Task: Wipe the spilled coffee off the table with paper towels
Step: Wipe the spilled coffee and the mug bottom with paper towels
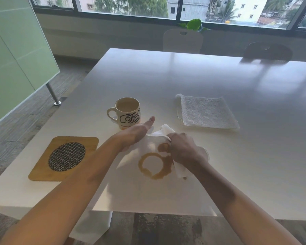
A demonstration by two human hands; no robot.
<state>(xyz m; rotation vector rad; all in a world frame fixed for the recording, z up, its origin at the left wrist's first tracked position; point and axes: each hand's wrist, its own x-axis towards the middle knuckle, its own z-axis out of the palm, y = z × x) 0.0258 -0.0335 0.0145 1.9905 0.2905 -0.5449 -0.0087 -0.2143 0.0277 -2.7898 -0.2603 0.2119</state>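
While one paper towel [163,132] is gripped by the curled fingers of the right hand [185,150] for wiping, the left hand [137,132] is held flat, fingers together. The coffee ring [155,165] is seen near the table's [184,76] near edge. Counted: one mug [126,112], one trivet [64,157], one towel stack [206,112].

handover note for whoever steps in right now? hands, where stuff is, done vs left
Right hand: closed on a paper towel at the spill's far right edge.
Left hand: open and flat, on the same towel.
Coffee ring: still wet on the table, near edge, barely wiped.
Mug: upright behind the hands. Spare towel stack: far right. Wooden trivet: left.
Left to do: wipe up the whole ring.
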